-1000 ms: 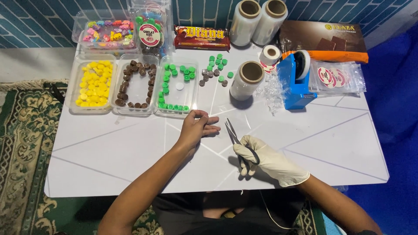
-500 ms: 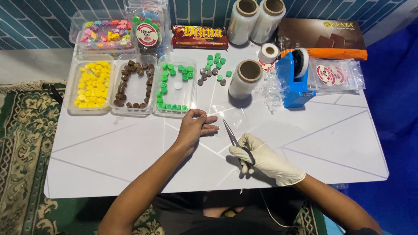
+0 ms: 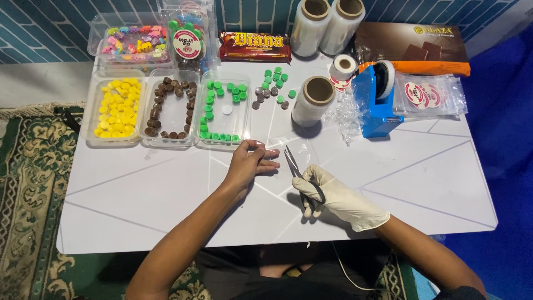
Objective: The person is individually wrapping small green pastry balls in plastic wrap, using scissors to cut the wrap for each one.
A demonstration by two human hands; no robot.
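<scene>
The scissors (image 3: 302, 179) have tilted more upright since a second ago, blades now pointing up the white tabletop (image 3: 166, 189) rather than leaning toward the left hand (image 3: 247, 164), which has barely shifted. The gloved right hand (image 3: 333, 197) lies palm down at the near edge, fingers curled through the scissor handles and holding them, blades nearly closed. Just beside it, the bare left hand rests on a clear film sheet (image 3: 288, 147), fingers bent narrow, tips pinched to the sheet; whether they grip it cannot be told. Beyond sit three trays (image 3: 89, 119), one each of yellow, brown and green pieces, with loose green and brown pieces (image 3: 272, 89) scattered to their right. One film roll (image 3: 313, 100) stands mid-table, two more rolls (image 3: 327, 25) at the far edge, beside one blue tape dispenser (image 3: 375, 105).
</scene>
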